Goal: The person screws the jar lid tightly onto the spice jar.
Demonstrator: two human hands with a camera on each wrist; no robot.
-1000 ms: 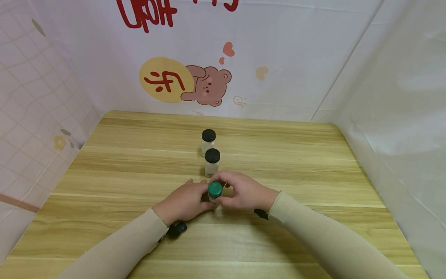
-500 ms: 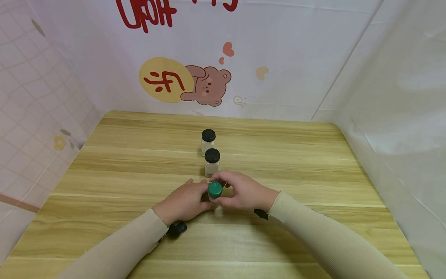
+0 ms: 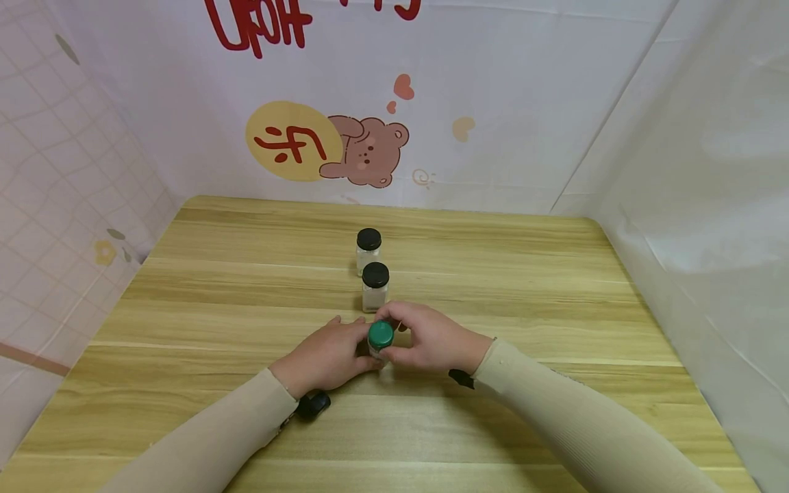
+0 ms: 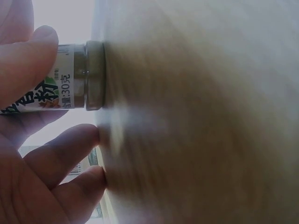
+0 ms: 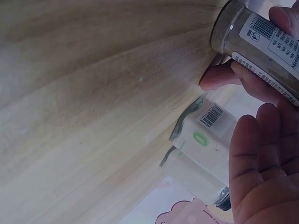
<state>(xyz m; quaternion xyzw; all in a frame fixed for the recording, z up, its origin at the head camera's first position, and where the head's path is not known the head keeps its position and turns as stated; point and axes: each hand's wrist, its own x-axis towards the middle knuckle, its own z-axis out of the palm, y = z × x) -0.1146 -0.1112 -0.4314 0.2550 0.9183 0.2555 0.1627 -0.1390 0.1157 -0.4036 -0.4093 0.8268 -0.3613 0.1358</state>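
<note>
A spice jar with a green lid (image 3: 381, 334) stands upright on the table between both hands in the head view. My left hand (image 3: 327, 352) holds the jar between thumb and forefinger, low on its body. In the left wrist view the jar's printed label (image 4: 65, 70) shows beside the thumb, and the other fingertips touch the table. My right hand (image 3: 428, 335) curls thumb and forefinger about the top of the jar, at the lid. Brown contents and a barcode label show on the jar (image 5: 261, 42) in the right wrist view; the lid is out of sight there.
Two clear jars with black lids, the nearer one (image 3: 375, 291) and the farther one (image 3: 369, 255), stand in line behind the hands. The wooden table (image 3: 524, 274) ends at a white printed backdrop (image 3: 493, 82), with hanging sheets at both sides.
The right fingertips have shifted slightly at the green lid. The left hand, the jar's place and the two black-lidded jars look the same.
</note>
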